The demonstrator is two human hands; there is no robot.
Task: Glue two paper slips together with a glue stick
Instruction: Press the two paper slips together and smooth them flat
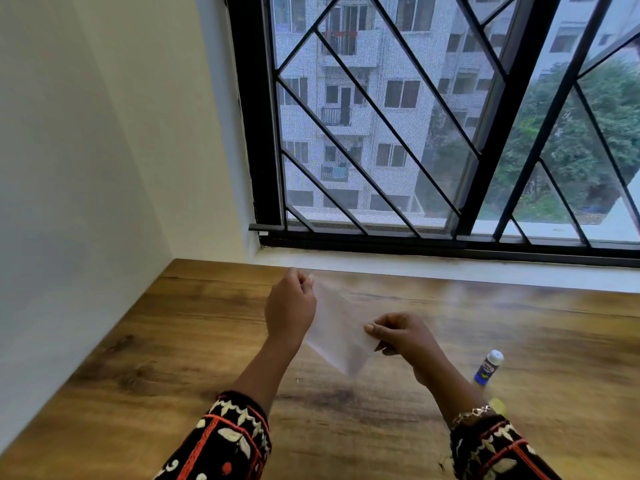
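The left grip (290, 306) pinches the far corner of the thin white paper (337, 336) and the right grip (403, 336) pinches its near edge, above the brown wooden surface (173, 341). Best keep the edges aligned and taut. The blue, white-capped glue stick tube (489, 368) sits near the right wrist, its contents hidden.

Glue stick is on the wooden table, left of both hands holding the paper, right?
No. The head view shows the glue stick on the wooden table to the right of both hands, the left hand and right hand, which hold the paper.
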